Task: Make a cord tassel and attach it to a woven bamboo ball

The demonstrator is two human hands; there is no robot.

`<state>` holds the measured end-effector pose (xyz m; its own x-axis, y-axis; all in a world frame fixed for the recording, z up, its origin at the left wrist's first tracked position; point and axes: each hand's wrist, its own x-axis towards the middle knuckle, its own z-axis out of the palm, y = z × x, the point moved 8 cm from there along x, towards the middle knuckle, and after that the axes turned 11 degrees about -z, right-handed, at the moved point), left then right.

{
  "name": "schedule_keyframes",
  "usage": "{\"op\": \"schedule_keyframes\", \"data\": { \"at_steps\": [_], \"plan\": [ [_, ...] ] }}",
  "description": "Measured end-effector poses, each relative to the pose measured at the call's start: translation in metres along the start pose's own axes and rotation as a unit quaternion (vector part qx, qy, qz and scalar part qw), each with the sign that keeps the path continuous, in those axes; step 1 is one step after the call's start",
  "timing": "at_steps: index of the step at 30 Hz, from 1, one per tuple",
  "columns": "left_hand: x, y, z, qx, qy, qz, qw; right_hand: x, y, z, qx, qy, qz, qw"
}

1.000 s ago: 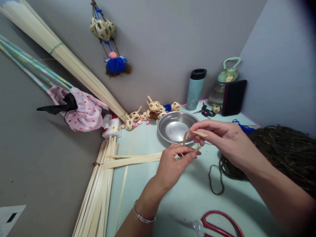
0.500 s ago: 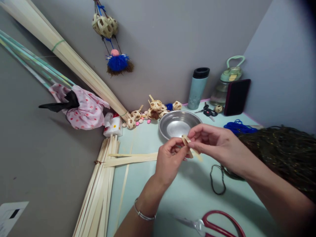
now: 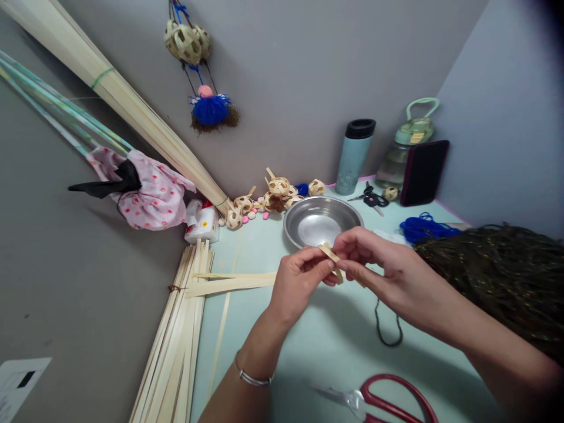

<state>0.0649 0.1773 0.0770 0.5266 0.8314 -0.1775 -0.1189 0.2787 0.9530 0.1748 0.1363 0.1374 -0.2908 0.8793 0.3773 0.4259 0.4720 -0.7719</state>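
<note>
My left hand point(image 3: 296, 288) pinches a small folded piece of pale strip point(image 3: 329, 252) near the front rim of a steel bowl point(image 3: 324, 220). From the right, the thumb and fingers of my right hand point(image 3: 381, 264) close on the same piece. Its strips cross between my fingertips, and one end hangs below them. Long pale strips point(image 3: 238, 286) lie on the table left of my left hand. Red-handled scissors point(image 3: 374, 399) rest on the table below my hands, and a dark cord loop point(image 3: 388, 329) lies under my right forearm.
Woven balls point(image 3: 278, 187) stand along the wall behind the bowl. A strip bundle point(image 3: 174, 335) is at the left. Further right are a tumbler point(image 3: 355, 158), a bottle point(image 3: 392, 158), a phone point(image 3: 425, 173), blue yarn point(image 3: 425, 228) and dark yarn point(image 3: 497, 276).
My left hand has shifted slightly left and down. The strip piece between my fingers has turned, with its upper band now slanting down to the right. My right hand has moved a little.
</note>
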Motion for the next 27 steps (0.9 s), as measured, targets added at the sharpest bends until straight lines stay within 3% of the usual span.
{"op": "schedule_keyframes", "data": {
  "at_steps": [10, 20, 22, 24, 27],
  "plan": [
    [-0.004, 0.002, -0.009, -0.049, 0.064, 0.037, 0.996, 0.01, 0.014, -0.001, 0.005, 0.02, 0.038, 0.999],
    [-0.001, 0.001, -0.011, -0.052, 0.061, 0.036, 0.996, 0.013, 0.026, -0.005, 0.114, 0.067, 0.058, 0.99],
    [-0.003, 0.005, -0.013, 0.007, 0.063, 0.035, 0.997, 0.012, 0.032, -0.008, 0.132, 0.072, 0.067, 0.986],
    [-0.008, 0.016, -0.02, 0.116, 0.101, 0.074, 0.985, 0.011, 0.038, -0.009, 0.14, 0.062, 0.082, 0.985],
    [-0.019, 0.038, -0.024, 0.262, 0.157, 0.191, 0.933, 0.008, 0.042, -0.008, 0.141, 0.036, 0.103, 0.984]
  ]
}}
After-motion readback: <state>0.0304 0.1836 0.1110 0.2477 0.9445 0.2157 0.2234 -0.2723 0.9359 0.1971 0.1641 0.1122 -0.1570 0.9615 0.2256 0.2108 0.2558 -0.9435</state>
